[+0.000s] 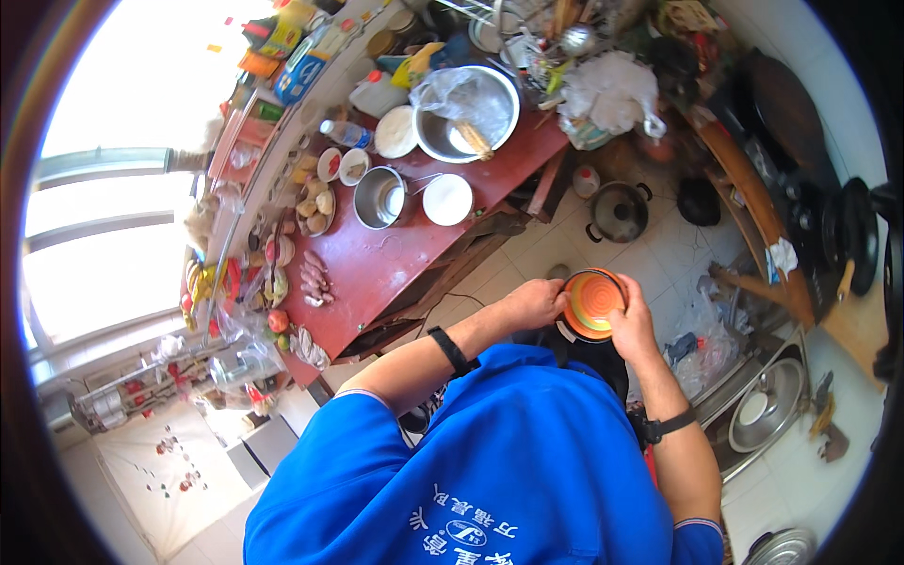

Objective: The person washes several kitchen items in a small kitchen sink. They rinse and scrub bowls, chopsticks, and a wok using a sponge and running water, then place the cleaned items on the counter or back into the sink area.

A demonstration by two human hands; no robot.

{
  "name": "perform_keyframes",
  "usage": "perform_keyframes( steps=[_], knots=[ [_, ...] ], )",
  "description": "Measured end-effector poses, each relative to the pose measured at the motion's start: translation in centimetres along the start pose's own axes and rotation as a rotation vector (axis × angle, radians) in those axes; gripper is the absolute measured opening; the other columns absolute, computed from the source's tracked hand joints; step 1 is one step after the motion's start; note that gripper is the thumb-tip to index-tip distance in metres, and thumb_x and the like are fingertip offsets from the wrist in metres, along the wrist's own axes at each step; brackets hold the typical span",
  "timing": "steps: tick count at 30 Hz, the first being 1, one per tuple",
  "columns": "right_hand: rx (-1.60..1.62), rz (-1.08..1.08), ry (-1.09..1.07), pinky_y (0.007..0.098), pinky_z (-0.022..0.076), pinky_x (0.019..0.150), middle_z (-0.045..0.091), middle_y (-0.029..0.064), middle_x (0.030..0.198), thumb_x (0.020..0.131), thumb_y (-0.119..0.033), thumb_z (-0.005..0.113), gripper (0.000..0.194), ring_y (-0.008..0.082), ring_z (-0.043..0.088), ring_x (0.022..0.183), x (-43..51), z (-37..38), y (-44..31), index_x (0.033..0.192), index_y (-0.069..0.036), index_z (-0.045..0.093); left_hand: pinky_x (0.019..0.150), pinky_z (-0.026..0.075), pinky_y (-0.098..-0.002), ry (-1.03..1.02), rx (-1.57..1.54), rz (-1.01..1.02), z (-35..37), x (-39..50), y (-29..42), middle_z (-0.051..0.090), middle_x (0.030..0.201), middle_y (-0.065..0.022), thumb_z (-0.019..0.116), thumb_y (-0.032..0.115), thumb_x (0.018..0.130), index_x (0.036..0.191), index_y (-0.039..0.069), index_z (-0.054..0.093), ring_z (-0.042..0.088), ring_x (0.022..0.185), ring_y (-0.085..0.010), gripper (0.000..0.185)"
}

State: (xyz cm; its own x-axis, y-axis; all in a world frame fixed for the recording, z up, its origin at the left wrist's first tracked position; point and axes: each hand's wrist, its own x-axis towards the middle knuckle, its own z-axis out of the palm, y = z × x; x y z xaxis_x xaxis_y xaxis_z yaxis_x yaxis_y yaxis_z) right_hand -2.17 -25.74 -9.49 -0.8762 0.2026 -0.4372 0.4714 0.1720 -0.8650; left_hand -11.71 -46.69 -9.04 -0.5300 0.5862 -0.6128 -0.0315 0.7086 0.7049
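Both of my hands hold an orange bowl (594,305) with a yellow-green ring inside and a dark rim, in front of my body and above the tiled floor. My left hand (540,304) grips its left edge, and my right hand (633,325) has its right edge, the thumb over the rim. To the upper left, a red table (360,272) bears a steel pot (381,198), a white round container (448,200) and a large steel basin (503,106) with a plastic bag in it. Sweet potatoes (315,277) lie near the table's left side.
A lidded pot (619,212) stands on the floor ahead. Plastic bags (703,360) lie at the right, beside a sink with a steel basin (766,406). A wooden-edged counter (759,205) with a black stove curves along the far right.
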Motion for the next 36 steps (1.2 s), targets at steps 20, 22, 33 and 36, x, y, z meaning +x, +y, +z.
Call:
perform_keyframes(
  steps=[20,22,33,36],
  knots=[
    [-0.372,0.195,0.061,0.0402,0.0551,0.085,0.071,0.0148,0.106,0.096,-0.015,0.066,0.048,0.0270,0.069,0.092,1.0,-4.1,2.4,0.141,-0.003,0.052,0.057,0.053,-0.0350,0.544,-0.123,-0.489,-16.5,0.6,-26.8,0.073,0.075,-0.0126,0.042,0.031,0.099,0.082,-0.002,0.072,0.069,0.062,-0.0222,0.048],
    [-0.373,0.249,0.092,0.0394,0.0556,0.081,0.072,0.0152,0.103,0.096,-0.014,0.065,0.045,0.0259,0.070,0.088,-0.4,-5.1,3.9,0.138,-0.003,0.054,0.056,0.052,-0.0343,0.522,-0.108,-0.480,-16.8,1.0,-26.7,0.073,0.074,-0.0121,0.042,0.032,0.099,0.080,-0.002,0.072,0.068,0.061,-0.0217,0.049],
    [-0.356,0.432,0.259,0.0408,0.0556,0.083,0.073,0.0139,0.100,0.095,-0.019,0.066,0.041,0.0283,0.070,0.090,-8.4,-9.3,13.1,0.134,-0.008,0.058,0.067,0.058,-0.0456,0.311,0.735,-0.247,-17.2,2.9,-29.0,0.074,0.077,-0.0155,0.040,0.033,0.105,0.093,0.000,0.070,0.075,0.078,-0.0289,0.047],
    [-0.319,0.511,0.380,0.0451,0.0556,0.085,0.074,0.0175,0.099,0.094,-0.024,0.066,0.038,0.0353,0.071,0.092,-12.8,-11.2,17.0,0.128,-0.008,0.061,0.056,0.052,-0.0357,0.533,-0.319,-0.561,-16.6,2.5,-29.3,0.069,0.090,-0.0124,0.049,0.026,0.099,0.127,0.011,0.063,0.065,0.068,-0.0220,0.035]
  ],
)
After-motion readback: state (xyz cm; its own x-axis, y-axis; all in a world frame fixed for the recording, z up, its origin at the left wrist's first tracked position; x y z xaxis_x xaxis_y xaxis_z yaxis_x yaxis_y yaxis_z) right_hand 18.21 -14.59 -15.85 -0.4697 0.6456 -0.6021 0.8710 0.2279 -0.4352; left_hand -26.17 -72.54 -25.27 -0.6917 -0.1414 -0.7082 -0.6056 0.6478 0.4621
